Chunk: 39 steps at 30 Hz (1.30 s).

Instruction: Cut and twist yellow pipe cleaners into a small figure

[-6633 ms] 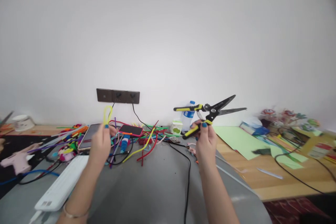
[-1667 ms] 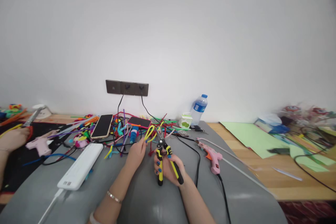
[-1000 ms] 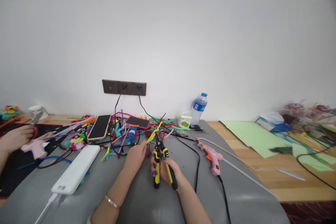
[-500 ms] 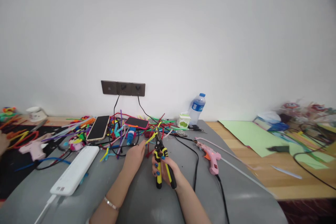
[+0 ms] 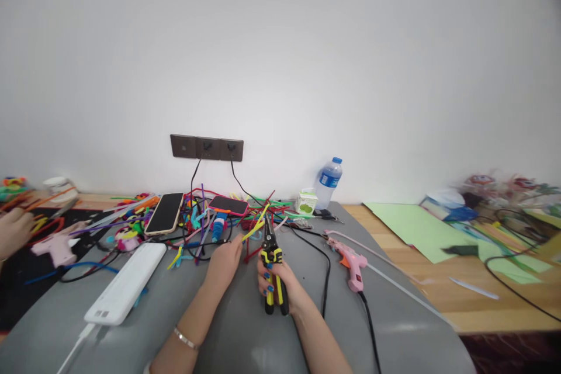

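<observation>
My left hand (image 5: 224, 263) is closed, pinching a yellow pipe cleaner (image 5: 261, 220) that slants up to the right from my fingertips. In my right hand (image 5: 284, 277) are wire-stripping pliers (image 5: 272, 256) with yellow and black handles, gripped with the handles close together. Their dark jaws point up and away from me, just right of the yellow strip and apparently apart from it. Behind both hands lies a tangle of coloured pipe cleaners (image 5: 274, 208). A blue wrapped piece (image 5: 218, 228) sits beyond my left hand.
A white power bank (image 5: 127, 286) and a phone (image 5: 165, 214) lie left; another phone (image 5: 228, 205) lies behind. On the right are a pink glue gun (image 5: 353, 263) with its black cable, and a water bottle (image 5: 328, 184). Another person's hand (image 5: 15, 231) is at far left.
The pliers have shifted slightly right, away from the yellow pipe cleaner, and their handles have come closer together. My left hand has barely moved. The other person's hand has come further into view.
</observation>
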### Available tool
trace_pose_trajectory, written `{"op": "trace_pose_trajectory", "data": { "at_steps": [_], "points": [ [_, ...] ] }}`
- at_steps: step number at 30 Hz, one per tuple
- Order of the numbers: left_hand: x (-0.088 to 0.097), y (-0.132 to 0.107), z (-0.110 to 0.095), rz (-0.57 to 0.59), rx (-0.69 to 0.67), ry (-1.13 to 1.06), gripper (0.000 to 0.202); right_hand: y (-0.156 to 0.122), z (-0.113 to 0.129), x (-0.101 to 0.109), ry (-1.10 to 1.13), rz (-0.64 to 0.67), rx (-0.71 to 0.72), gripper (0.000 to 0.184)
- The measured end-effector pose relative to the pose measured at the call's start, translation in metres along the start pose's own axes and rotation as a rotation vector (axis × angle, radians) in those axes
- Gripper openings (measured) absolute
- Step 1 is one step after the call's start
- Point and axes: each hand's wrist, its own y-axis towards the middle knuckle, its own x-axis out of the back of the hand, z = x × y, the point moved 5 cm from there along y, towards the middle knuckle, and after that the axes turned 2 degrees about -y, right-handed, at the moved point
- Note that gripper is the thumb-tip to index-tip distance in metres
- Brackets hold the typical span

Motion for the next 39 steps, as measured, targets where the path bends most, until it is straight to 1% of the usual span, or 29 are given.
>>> {"op": "trace_pose_trajectory", "data": {
  "at_steps": [4, 6, 8, 10, 11, 13, 15, 17, 19, 21, 23, 25, 27, 29, 31, 33, 35, 37, 39],
  "points": [
    [0.007, -0.001, 0.002, -0.092, -0.015, -0.152, 0.034, 0.003, 0.007, -0.009, 0.088, 0.01, 0.0, 0.031],
    [0.013, -0.002, 0.004, -0.141, -0.011, -0.268, 0.03, 0.003, 0.016, -0.013, 0.135, -0.02, 0.021, 0.033],
    [0.019, -0.003, 0.005, -0.19, -0.009, -0.371, 0.025, -0.002, 0.028, -0.014, 0.107, -0.092, 0.008, 0.033],
    [0.023, -0.004, 0.004, -0.223, -0.006, -0.438, 0.021, -0.014, 0.04, -0.01, -0.063, -0.239, -0.049, 0.031],
    [0.024, -0.004, 0.004, -0.23, -0.006, -0.46, 0.02, -0.022, 0.047, -0.005, -0.213, -0.338, -0.081, 0.029],
    [0.027, -0.005, 0.004, -0.249, -0.006, -0.498, 0.019, -0.041, 0.066, 0.005, -0.604, -0.524, -0.091, 0.03],
    [0.03, -0.006, 0.006, -0.3, -0.001, -0.541, 0.022, -0.057, 0.081, 0.012, -0.944, -0.648, -0.099, 0.038],
    [0.034, -0.007, 0.011, -0.376, 0.016, -0.588, 0.026, -0.066, 0.088, 0.017, -1.165, -0.764, -0.142, 0.043],
    [0.037, -0.008, 0.015, -0.441, 0.023, -0.628, 0.029, -0.069, 0.09, 0.02, -1.304, -0.869, -0.224, 0.045],
    [0.039, -0.008, 0.016, -0.469, 0.012, -0.649, 0.029, -0.065, 0.089, 0.021, -1.397, -0.919, -0.326, 0.048],
    [0.038, -0.008, 0.014, -0.433, -0.011, -0.631, 0.03, -0.058, 0.085, 0.02, -1.438, -0.931, -0.42, 0.055],
    [0.035, -0.008, 0.011, -0.37, -0.039, -0.578, 0.032, -0.051, 0.081, 0.019, -1.453, -0.948, -0.461, 0.061],
    [0.033, -0.009, 0.006, -0.313, -0.081, -0.52, 0.033, -0.045, 0.078, 0.02, -1.461, -0.977, -0.427, 0.062],
    [0.031, -0.01, 0.001, -0.264, -0.124, -0.473, 0.035, -0.041, 0.076, 0.021, -1.478, -1.007, -0.347, 0.059],
    [0.027, -0.01, -0.005, -0.185, -0.162, -0.433, 0.038, -0.039, 0.075, 0.022, -1.517, -1.039, -0.278, 0.055],
    [0.024, -0.01, -0.01, -0.101, -0.184, -0.399, 0.039, -0.037, 0.08, 0.024, -1.572, -1.078, -0.222, 0.05],
    [0.021, -0.01, -0.014, -0.032, -0.187, -0.372, 0.033, -0.032, 0.091, 0.024, -1.624, -1.1, -0.118, 0.043],
    [0.02, -0.01, -0.016, 0.015, -0.158, -0.344, 0.029, -0.017, 0.108, 0.021, -1.664, -1.052, 0.062, 0.038],
    [0.02, -0.009, -0.017, 0.048, -0.126, -0.326, 0.029, 0.008, 0.124, 0.015, -1.655, -0.892, 0.266, 0.035]
  ]
}}
